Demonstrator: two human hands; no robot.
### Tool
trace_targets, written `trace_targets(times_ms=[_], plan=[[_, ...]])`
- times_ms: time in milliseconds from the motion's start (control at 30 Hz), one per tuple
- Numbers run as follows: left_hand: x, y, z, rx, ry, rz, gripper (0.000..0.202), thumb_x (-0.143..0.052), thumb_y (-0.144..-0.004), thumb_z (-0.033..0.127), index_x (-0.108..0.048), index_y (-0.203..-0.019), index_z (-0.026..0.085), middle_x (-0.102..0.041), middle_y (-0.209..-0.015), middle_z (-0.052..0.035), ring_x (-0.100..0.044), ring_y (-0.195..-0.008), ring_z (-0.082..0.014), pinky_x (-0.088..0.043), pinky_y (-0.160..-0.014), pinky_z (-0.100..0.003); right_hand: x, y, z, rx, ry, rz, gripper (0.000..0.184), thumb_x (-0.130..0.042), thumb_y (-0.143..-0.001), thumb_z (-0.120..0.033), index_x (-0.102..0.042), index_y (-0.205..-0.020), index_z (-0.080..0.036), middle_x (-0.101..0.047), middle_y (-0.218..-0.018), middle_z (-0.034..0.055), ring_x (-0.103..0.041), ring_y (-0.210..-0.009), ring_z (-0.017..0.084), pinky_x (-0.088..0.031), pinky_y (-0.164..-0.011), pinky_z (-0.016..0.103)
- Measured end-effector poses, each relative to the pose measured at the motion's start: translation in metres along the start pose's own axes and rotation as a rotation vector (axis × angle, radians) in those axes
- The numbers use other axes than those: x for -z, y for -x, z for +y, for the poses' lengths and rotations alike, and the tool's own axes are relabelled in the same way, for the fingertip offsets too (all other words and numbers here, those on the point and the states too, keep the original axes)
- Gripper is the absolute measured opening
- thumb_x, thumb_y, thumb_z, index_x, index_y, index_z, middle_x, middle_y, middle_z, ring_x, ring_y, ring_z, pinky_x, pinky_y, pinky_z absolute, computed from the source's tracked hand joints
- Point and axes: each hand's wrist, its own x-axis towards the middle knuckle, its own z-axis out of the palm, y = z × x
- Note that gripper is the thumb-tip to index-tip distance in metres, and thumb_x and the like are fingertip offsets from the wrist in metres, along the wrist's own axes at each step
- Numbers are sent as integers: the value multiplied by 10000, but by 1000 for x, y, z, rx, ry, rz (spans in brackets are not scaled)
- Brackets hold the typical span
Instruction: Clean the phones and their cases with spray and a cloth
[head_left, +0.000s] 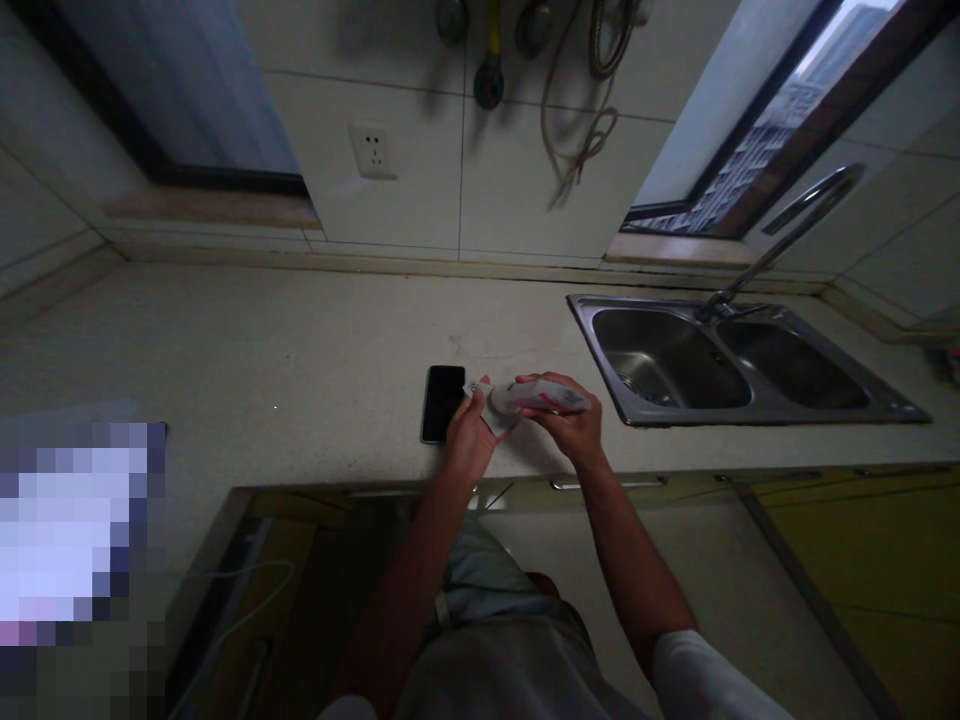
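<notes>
Nearest me, the white short sleeve (709, 675) is cut off by the bottom edge, and the dark clothing beside it is hard to make out. Left of the stainless-steel double-bowl sink (697, 412), the right hand (579, 425) is wrapped around a translucent plastic packet with pink print (551, 394); its fingers hide part of the packet, and I can't read the print. The packet lies between thumb and fingers, running from the right palm toward the left hand (471, 440). That hand, farther from the sink, grips a pale flat piece (496, 412); I can't tell whether it joins the packet. Farther left of the sink lies a black-screened rectangular phone (442, 402), one corner hidden by the left hand. Beyond, leftward of the sink, a white wall socket (373, 150) shows.
</notes>
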Motion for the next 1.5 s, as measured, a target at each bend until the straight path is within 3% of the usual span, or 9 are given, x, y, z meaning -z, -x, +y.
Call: trace_targets(times_ms=[133,300,467,600,800,967,1067,1233,1500], plan=[[4,-5,-2,-68,29,42,309,-570,-889,137,-618,-1194,152,-723,-1109,-123,-671,-1086,-229,-503,-979,-398,0,0,6,-37,-38,50,391,-921,-577,-179,-773,-937,-227,-784,-1010,40,-727,-955,254,-549,-993,416],[12,-13,1,11,96,16,209,-499,-940,198,-644,-1075,133,-727,-1081,-135,-675,-1060,-233,-510,-966,-426,-2,-4,14,-91,-122,145,262,-885,-650,-258,-780,-879,-186,-796,-922,49,-751,-856,251,-612,-870,415],[10,-14,2,32,134,32,160,-488,-960,211,-645,-975,187,-742,-1024,-62,-682,-983,-188,-516,-955,-418,-3,-6,21,-92,-57,100,321,-882,-644,-301,-787,-928,-185,-797,-964,57,-754,-898,269,-605,-884,428],[11,-13,0,-23,56,116,19,-632,-873,185,-623,-873,202,-734,-924,-22,-676,-910,-162,-514,-930,-386,-6,-6,26,-89,-50,141,335,-884,-638,-313,-787,-936,-193,-798,-954,50,-756,-887,268,-607,-871,424],[17,-12,-3,-178,-133,175,243,-812,-687,301,-642,-812,181,-693,-872,-25,-649,-887,-164,-496,-815,-293,-6,-7,26,-117,-92,124,356,-897,-615,-304,-780,-928,-182,-797,-952,58,-755,-881,269,-606,-867,429],[14,-14,-3,-267,-172,166,299,-814,-647,363,-635,-796,176,-688,-849,-23,-644,-832,-162,-478,-765,-276,-7,-8,28,-191,-206,36,413,-887,-639,-299,-754,-1011,-176,-774,-1083,88,-740,-983,279,-582,-929,454],[15,-16,-4,-245,-112,189,288,-802,-636,325,-606,-784,174,-687,-804,-20,-648,-755,-156,-487,-752,-291,-11,-8,31,-199,-272,22,446,-883,-650,-293,-741,-1061,-193,-761,-1130,84,-733,-1012,278,-568,-958,467],[18,-16,-4,-185,-44,233,263,-775,-647,280,-579,-785,172,-702,-812,-40,-664,-728,-163,-514,-719,-298,-15,-7,36,-167,-271,96,363,-888,-637,-286,-767,-967,-198,-790,-999,51,-746,-934,260,-589,-911,433],[19,-15,-6,-134,-144,280,324,-757,-727,395,-536,-882,215,-688,-862,-28,-660,-709,-173,-569,-693,-384,-12,-6,20,-133,-141,84,322,-892,-613,-294,-786,-901,-196,-797,-919,39,-754,-846,249,-620,-829,397]])
